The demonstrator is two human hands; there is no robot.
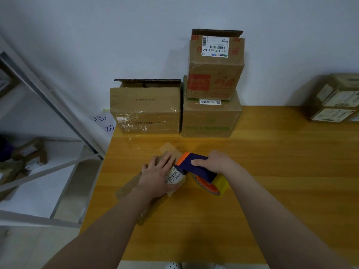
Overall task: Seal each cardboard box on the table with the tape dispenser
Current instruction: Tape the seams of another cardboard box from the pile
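The left hand [157, 171] presses flat on a small box [175, 176] labelled "101-16-647", near the table's [272, 171] left edge. The right hand [213, 162] grips the tape dispenser [196, 167] against that box. A stacked box [215, 74] behind reads "159-159 A03-160".

I am seeing a grey metal shelving rack [56, 101] standing at the left, its slanted posts crossing in front of a white shelf board [38, 187]. A few small brown parcels [29, 152] with white labels are lying on that rack, well to the left of the wooden bench [272, 171]. A white sheet of paper [104, 123] with blue handwritten characters is showing just beside the bench's far left corner, between rack and bench. A plain pale wall [116, 35] is running along the far side. At the near edge, the tips of two white perforated shoes [172, 265] are showing, and a light floor [29, 249] is lying under the rack.
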